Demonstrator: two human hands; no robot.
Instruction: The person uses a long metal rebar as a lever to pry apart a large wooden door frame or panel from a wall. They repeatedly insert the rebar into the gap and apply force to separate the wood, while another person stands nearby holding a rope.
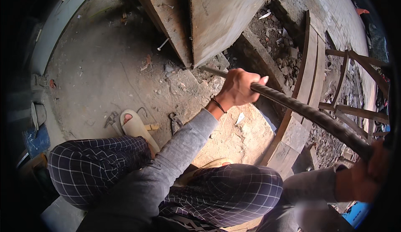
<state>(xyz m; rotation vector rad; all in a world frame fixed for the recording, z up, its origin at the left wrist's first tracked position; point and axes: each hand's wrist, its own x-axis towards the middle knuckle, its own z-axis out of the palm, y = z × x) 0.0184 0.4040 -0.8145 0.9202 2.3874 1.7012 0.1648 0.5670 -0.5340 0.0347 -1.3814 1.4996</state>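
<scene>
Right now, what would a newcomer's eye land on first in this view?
Most likely the long metal rod slanting across the right half, with the left hand gripping it just right of centre and the right hand closed on it at the dim right edge. Next might come the tall, stained panels at top centre, then the brightly lit rough ground below the left hand.

The scene is viewed from head height through a wide fisheye lens, tilted steeply down toward the ground [87, 81]. The checked trousers [246, 190] are caught close at the lower edge, the left hand [239, 87] farther out near the middle. At the right, planks [308, 69] are curved by the lens.
</scene>
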